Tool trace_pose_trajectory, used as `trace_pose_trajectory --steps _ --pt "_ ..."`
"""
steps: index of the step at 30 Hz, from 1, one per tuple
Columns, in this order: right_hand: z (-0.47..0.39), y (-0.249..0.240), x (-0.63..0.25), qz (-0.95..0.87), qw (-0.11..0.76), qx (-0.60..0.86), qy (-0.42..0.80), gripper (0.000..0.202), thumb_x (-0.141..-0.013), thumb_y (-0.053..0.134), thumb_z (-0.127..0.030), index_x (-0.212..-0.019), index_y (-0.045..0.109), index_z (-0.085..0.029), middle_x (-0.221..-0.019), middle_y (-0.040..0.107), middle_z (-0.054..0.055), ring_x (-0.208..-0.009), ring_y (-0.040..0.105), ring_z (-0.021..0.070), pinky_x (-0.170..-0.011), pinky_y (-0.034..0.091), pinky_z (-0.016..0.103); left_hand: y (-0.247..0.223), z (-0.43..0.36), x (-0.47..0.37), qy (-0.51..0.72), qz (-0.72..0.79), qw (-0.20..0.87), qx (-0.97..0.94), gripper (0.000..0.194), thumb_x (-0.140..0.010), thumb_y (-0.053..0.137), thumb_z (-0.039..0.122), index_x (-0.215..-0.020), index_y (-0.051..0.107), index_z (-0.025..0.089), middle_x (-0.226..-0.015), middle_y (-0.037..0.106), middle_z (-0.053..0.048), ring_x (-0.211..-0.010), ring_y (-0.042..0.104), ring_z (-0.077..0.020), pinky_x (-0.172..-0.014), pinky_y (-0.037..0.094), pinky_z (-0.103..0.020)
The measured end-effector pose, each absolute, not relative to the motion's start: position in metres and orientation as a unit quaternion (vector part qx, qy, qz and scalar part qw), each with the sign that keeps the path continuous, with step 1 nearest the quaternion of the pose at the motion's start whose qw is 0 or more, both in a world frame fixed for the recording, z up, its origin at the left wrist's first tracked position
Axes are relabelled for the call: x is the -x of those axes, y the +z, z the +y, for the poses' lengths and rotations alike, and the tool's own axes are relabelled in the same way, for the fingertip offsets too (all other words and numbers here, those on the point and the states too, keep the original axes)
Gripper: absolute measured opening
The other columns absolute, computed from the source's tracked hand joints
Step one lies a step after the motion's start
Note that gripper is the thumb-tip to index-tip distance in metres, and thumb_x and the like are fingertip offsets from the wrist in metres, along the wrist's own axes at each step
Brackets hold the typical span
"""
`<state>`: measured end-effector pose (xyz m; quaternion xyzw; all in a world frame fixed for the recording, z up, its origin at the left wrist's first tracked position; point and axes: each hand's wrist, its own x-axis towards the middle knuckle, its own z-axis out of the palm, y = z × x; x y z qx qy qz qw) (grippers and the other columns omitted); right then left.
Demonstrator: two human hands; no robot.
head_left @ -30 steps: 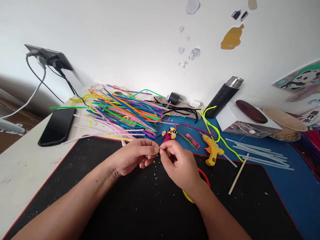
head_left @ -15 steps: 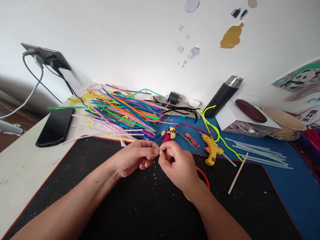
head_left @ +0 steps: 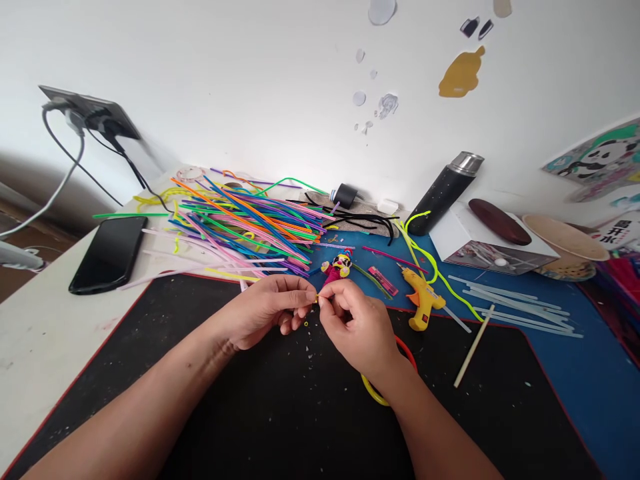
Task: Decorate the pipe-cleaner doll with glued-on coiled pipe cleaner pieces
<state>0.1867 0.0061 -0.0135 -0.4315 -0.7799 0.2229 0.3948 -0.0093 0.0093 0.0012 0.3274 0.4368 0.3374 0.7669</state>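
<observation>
My left hand (head_left: 277,307) and my right hand (head_left: 357,323) meet fingertip to fingertip above the black mat (head_left: 280,413). Both pinch a tiny yellowish piece (head_left: 317,299), mostly hidden between the fingers. Just behind them lies a small doll (head_left: 343,260) with a magenta body and a colourful hat. A tiny yellow ring (head_left: 307,324) rests on the mat under my left fingers. Beside my right wrist a red and yellow loop (head_left: 376,391) shows in part.
Pipe cleaners (head_left: 250,223) are heaped at the back left, near a black phone (head_left: 107,255). A yellow glue gun (head_left: 424,299), glue sticks (head_left: 520,305), a wooden stick (head_left: 474,347), a black flask (head_left: 445,193) and a white box (head_left: 493,247) stand or lie right.
My right hand has tilted slightly, and its fingertips sit a little closer to my left. More of the yellow part of the loop and the tiny ring now show.
</observation>
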Motion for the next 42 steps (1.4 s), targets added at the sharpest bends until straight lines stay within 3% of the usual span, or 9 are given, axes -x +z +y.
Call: trace_pose_trajectory --steps 14,24,42 --pt "0.0051 -0.0109 -0.1877 -0.796 0.375 0.420 0.223 0.008 -0.100 0.057 -0.020 -0.095 0.064 -0.022 -0.057 0.054 -0.008 -0.045 0.048 0.0090 -0.049 0.034 0.022 0.0010 0.0100 0.0097 0.330 0.444 0.764 -0.332 0.039 -0.069 0.094 0.045 -0.078 0.071 0.014 -0.059 0.060 0.002 -0.049 0.052 -0.0080 -0.041 0.035 -0.015" --pt "0.0062 -0.0110 -0.1891 -0.801 0.373 0.426 0.197 0.008 -0.099 0.058 -0.019 -0.094 0.063 -0.021 -0.055 0.050 -0.009 -0.043 0.046 0.0087 -0.048 0.033 0.023 0.0013 0.0100 0.0118 0.323 0.441 0.764 -0.344 0.042 -0.072 0.093 0.049 -0.079 0.071 0.013 -0.062 0.059 0.001 -0.050 0.052 -0.0081 -0.042 0.034 -0.016" --pt "0.0037 -0.0104 -0.1880 -0.795 0.378 0.426 0.209 0.008 -0.097 0.057 -0.019 -0.093 0.063 -0.023 -0.053 0.047 -0.009 -0.042 0.043 0.0090 -0.047 0.032 0.023 0.0007 0.0093 0.0070 0.323 0.412 0.806 -0.277 0.037 -0.068 0.095 0.039 -0.074 0.070 0.012 -0.061 0.060 0.001 -0.049 0.053 -0.0074 -0.041 0.030 -0.016"
